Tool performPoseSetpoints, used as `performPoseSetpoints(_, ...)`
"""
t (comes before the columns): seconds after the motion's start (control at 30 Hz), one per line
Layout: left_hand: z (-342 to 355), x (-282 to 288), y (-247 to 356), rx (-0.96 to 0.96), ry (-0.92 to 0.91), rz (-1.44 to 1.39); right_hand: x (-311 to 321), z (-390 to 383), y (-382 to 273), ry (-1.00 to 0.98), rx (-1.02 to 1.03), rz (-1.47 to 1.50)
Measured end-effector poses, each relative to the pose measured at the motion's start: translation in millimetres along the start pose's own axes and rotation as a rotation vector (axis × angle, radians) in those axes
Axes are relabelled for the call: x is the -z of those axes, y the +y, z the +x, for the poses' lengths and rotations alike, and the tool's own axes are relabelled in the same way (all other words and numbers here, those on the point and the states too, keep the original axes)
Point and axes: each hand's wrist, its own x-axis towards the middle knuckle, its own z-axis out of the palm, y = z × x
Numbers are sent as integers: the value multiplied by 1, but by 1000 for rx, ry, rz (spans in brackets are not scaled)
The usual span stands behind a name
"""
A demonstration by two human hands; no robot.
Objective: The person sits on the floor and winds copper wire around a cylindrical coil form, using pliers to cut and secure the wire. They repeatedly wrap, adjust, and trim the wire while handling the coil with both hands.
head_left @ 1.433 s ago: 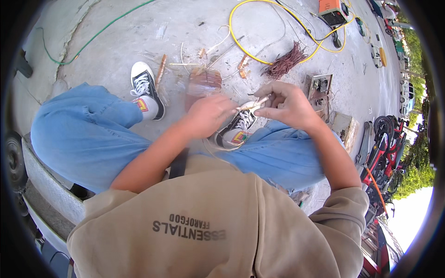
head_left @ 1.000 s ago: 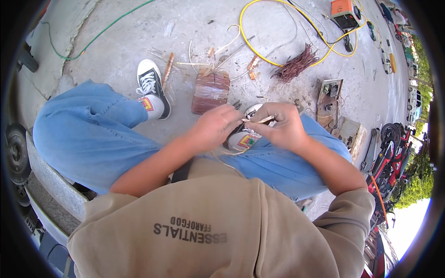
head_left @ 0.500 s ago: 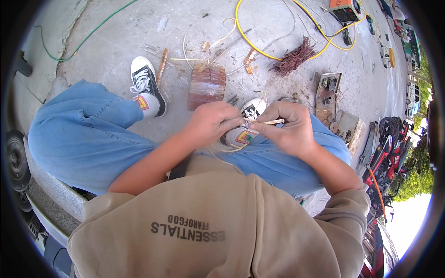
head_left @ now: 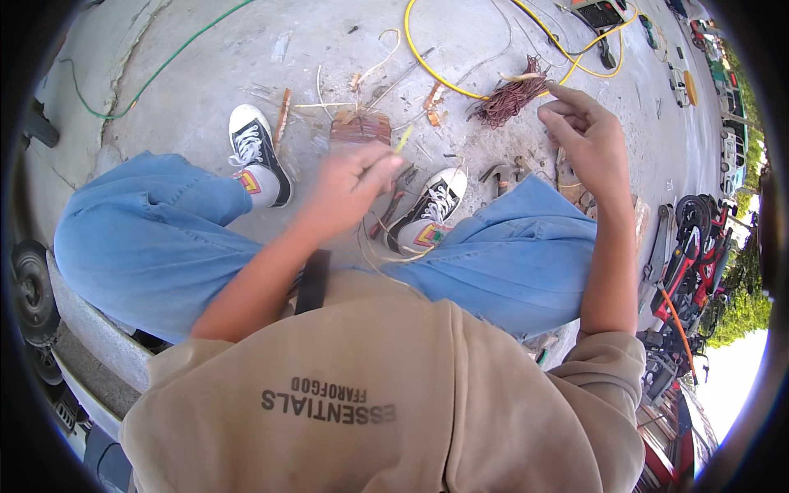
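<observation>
A seated person in wide blue jeans and a tan sweatshirt works over a concrete floor (head_left: 205,90) littered with wire scraps. The left hand (head_left: 349,185), blurred in the head view, hangs just above the right black-and-white sneaker (head_left: 427,209), its grip pinched on a thin yellowish wire (head_left: 403,140) that sticks up past the fingertips; more pale strands loop down from that hand toward the sneaker's toe. The right hand (head_left: 588,140) is raised to the right of the same sneaker, well apart from the left hand, its fingers loosely spread and holding nothing that can be made out.

Beyond the sneaker, a flat bundle of copper strands (head_left: 360,127) lies on the floor just past the left hand. Farther on and to the right of that bundle sits a tangled clump of reddish-brown wire (head_left: 509,97), close under the right hand's fingertips. A yellow cable (head_left: 427,62) curves around behind the clump. The left sneaker (head_left: 256,152) is planted to the left of the right one, and a green cable (head_left: 164,66) trails off beyond it.
</observation>
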Motion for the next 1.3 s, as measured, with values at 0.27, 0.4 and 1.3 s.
performPoseSetpoints(0.27,8,23,6,17,185,-455,-68,-19,19,-456,103,-49)
performPoseSetpoints(0.4,9,23,4,18,53,-467,-129,-27,24,-458,195,75)
performPoseSetpoints(1.3,28,14,-93,62,-186,-141,-208,-20,32,-246,204,373)
